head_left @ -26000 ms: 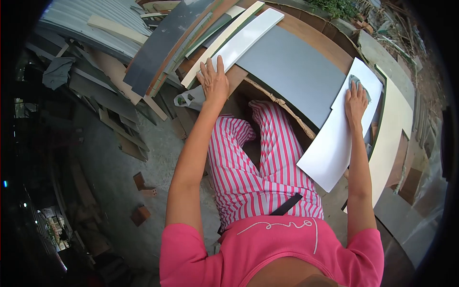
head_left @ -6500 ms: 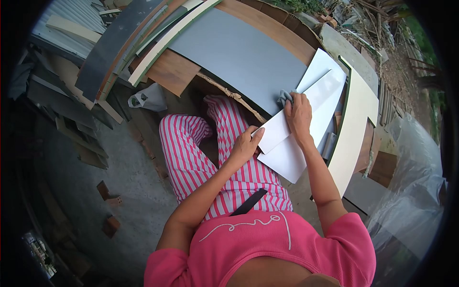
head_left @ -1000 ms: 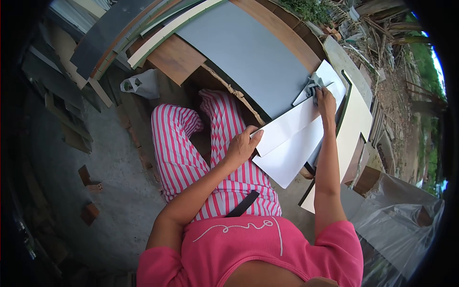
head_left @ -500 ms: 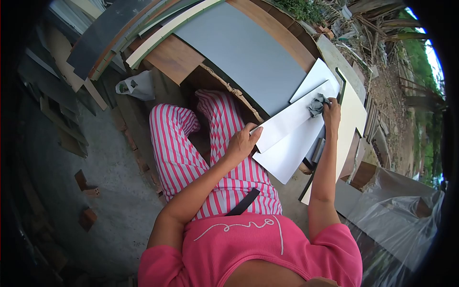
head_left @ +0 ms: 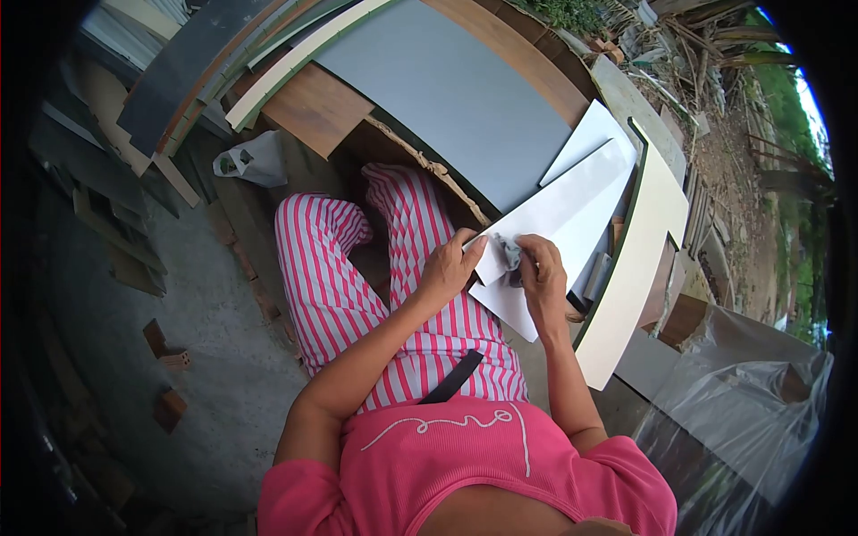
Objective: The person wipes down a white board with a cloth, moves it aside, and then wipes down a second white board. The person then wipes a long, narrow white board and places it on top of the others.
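Observation:
My left hand (head_left: 451, 268) grips the near end of a long white board (head_left: 563, 192), thumb on its top face. A crumpled grey cloth (head_left: 509, 253) is bunched in my right hand (head_left: 542, 271) and pressed against the board close to that same end. Beneath this board lies another white panel (head_left: 505, 313), and a further white piece (head_left: 572, 138) sticks out behind it. All of them rest at the right end of a large grey panel (head_left: 447, 89).
A curved cream strip (head_left: 639, 277) stands to the right. Clear plastic sheeting (head_left: 760, 384) covers things at lower right. On the left are a white bag (head_left: 255, 161), stacked boards (head_left: 192, 71) and broken bricks (head_left: 168, 409) on the concrete floor (head_left: 223, 330).
My right hand has slid the grey cloth along the white board from its far end toward my left hand. My left hand has stayed on the near end.

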